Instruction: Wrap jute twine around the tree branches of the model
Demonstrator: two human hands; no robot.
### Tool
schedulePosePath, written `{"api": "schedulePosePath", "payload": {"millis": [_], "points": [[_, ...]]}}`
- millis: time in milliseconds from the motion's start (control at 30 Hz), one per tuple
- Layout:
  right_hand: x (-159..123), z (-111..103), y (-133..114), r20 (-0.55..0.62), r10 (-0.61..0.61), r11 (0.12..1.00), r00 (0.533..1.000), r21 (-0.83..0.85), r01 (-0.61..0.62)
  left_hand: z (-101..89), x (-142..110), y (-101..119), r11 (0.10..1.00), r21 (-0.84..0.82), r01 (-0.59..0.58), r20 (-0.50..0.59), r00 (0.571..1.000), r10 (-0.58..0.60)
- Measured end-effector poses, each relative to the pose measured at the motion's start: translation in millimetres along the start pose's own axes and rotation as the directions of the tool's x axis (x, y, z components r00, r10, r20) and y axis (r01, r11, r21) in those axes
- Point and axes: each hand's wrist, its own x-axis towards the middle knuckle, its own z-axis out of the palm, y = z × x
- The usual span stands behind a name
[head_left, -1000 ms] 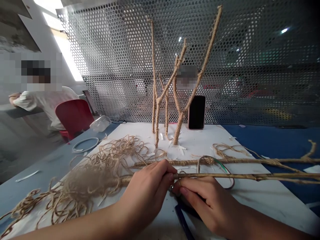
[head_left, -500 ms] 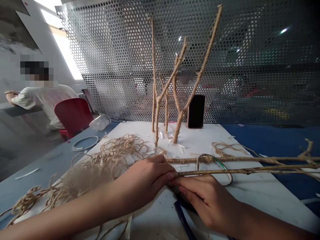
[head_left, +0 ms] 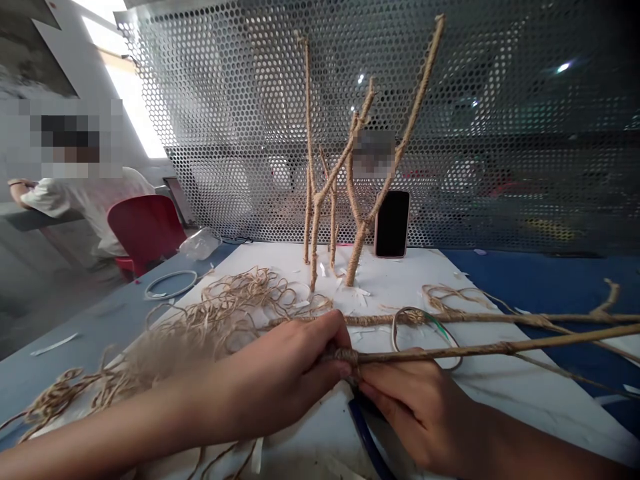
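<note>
My left hand (head_left: pixel 305 353) is closed around the end of a thin bare branch (head_left: pixel 440 348), which points right. A few turns of brown jute twine (head_left: pixel 346 357) circle the branch by my left fingertips. Just below, my right hand (head_left: pixel 410 400) is closed, thumb and forefinger pinching the twine close under the stick; the fingertips are partly hidden. Beneath my hands, a dark blue curved handle (head_left: pixel 367 433) shows, its other end out of sight. Behind them lies a second branch (head_left: pixel 480 319), partly wrapped in twine.
Tangled twine (head_left: pixel 240 300) covers the left of the white board (head_left: pixel 500 400). Twine-wrapped branches (head_left: pixel 357 247) stand upright at the back, beside a phone (head_left: pixel 392 224) and a perforated metal screen (head_left: pixel 240 120). A ring (head_left: pixel 171 285) lies left. A person (head_left: pixel 95 200) sits beyond.
The held branch has turned, its far end rising and its near end dropping slightly. My left hand has shifted, so the twine turns now show. My right hand has moved slightly down.
</note>
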Motion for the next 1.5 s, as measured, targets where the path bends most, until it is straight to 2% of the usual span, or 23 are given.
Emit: {"api": "schedulePosePath", "payload": {"millis": [133, 300, 500, 600, 700, 833, 900, 933, 1000, 1067, 1167, 1300, 1500], "points": [[2, -2, -1, 0.000, 0.050, 0.997, 0.999, 0.056, -0.050, 4.4, 1, 1, 1.000, 0.015, 0.002, -0.073, 0.997, -0.001], [3, -3, 1, 0.018, 0.210, 0.973, 0.978, 0.094, -0.211, 12.6, 5, -2, 0.999, 0.004, 0.045, -0.172, 0.984, -0.044], [2, -6, 2, 0.085, 0.256, 0.945, 0.963, 0.190, -0.268, 17.1, 7, 0, 0.990, -0.070, 0.124, -0.204, 0.969, -0.136], [1, -6, 3, 0.081, 0.298, 0.913, 0.951, 0.268, -0.308, 21.0, 8, 0, 0.982, -0.136, 0.132, -0.201, 0.967, -0.157], [1, -5, 4, 0.047, 0.376, 0.869, 0.925, 0.327, -0.370, 28.2, 8, -2, 0.980, -0.162, 0.119, -0.208, 0.966, -0.152], [3, -5, 4, 0.046, 0.510, 0.792, 0.859, 0.364, -0.490, 34.4, 5, -3, 0.983, -0.162, 0.089, -0.291, 0.947, -0.133], [4, -5, 4, 0.051, 0.555, 0.753, 0.830, 0.395, -0.527, 33.7, 4, -2, 0.983, -0.173, 0.057, -0.250, 0.963, -0.100], [5, -5, 5, 0.061, 0.564, 0.739, 0.823, 0.407, -0.536, 32.9, 4, -1, 0.983, -0.180, 0.035, -0.222, 0.972, -0.075], [4, -6, 6, 0.079, 0.574, 0.722, 0.815, 0.420, -0.550, 31.4, 3, 0, 0.984, -0.177, 0.016, -0.233, 0.971, -0.058], [3, -6, 7, 0.078, 0.587, 0.717, 0.806, 0.411, -0.562, 30.0, 4, 0, 0.985, -0.172, 0.026, -0.244, 0.967, -0.068], [1, -5, 7, 0.059, 0.592, 0.726, 0.803, 0.393, -0.564, 27.4, 6, 2, 0.990, -0.129, 0.055, -0.198, 0.977, -0.080], [1, -5, 5, 0.080, 0.566, 0.747, 0.821, 0.371, -0.551, 23.7, 7, 4, 1.000, -0.029, 0.004, -0.131, 0.991, -0.007], [4, -9, 0, 0.077, 0.513, 0.783, 0.855, 0.367, -0.503, 23.1, 7, 2, 0.997, 0.013, 0.078, -0.152, 0.986, -0.075]]}}
